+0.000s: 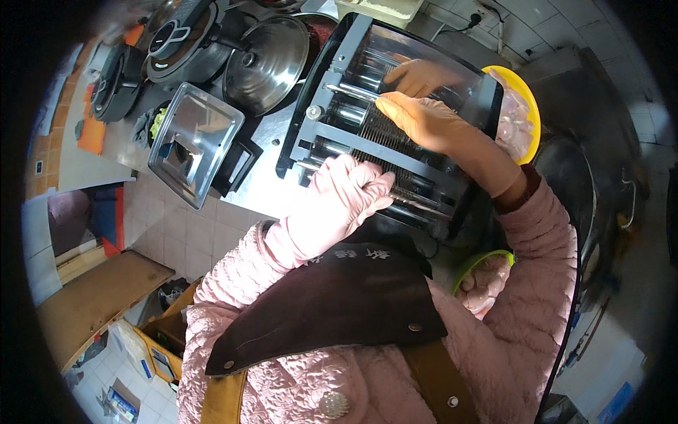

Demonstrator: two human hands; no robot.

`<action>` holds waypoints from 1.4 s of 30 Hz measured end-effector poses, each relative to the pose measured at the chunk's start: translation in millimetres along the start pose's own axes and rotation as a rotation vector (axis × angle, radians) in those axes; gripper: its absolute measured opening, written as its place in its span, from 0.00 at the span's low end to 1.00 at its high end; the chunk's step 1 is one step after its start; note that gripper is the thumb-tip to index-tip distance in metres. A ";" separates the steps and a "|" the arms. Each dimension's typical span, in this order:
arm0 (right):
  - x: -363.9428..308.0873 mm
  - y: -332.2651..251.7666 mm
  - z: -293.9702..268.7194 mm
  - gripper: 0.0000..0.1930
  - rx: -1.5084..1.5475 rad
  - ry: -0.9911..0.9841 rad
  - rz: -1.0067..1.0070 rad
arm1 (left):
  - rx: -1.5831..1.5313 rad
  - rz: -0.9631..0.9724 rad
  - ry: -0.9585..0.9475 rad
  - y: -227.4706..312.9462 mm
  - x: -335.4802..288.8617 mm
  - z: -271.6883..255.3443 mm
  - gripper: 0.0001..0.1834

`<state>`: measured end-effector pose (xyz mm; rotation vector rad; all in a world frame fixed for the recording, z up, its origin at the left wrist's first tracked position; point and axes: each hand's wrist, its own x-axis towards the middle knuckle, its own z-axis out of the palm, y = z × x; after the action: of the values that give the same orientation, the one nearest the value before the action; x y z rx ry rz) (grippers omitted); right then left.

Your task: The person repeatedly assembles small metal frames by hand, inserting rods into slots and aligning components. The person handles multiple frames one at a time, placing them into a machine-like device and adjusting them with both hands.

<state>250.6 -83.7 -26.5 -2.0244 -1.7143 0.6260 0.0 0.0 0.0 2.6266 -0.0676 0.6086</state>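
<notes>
A metal machine (328, 133) with rollers and rows of closely set thin blades lies in front of me, framed by flat grey bars. My left hand (346, 189), in a pink glove, is closed round a metal rod (424, 203) along the machine's near side. Most of that grip is hidden by the hand itself. Farther off, my right hand (417, 121), in an orange glove, pinches a second metal rod (353, 92) with fingers and thumb. Beyond it, a shiny panel (452, 53) mirrors the right glove.
A yellow bowl (534, 106) of pale raw meat stands right of the machine. Nearer is a green bowl (462, 271) with more meat. Left are a steel tray (180, 113), a domed metal lid (272, 60) and a dark pot (191, 53). A wall socket (484, 13) holds a plug.
</notes>
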 end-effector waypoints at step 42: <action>-75.0 14.5 -51.2 0.17 -0.255 0.485 -0.187 | 0.005 0.166 -0.158 -5.2 20.4 -6.6 0.20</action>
<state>281.4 -161.2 12.2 -1.9346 -1.7092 -0.1482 16.4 8.6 12.0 2.6870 -0.3358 0.4542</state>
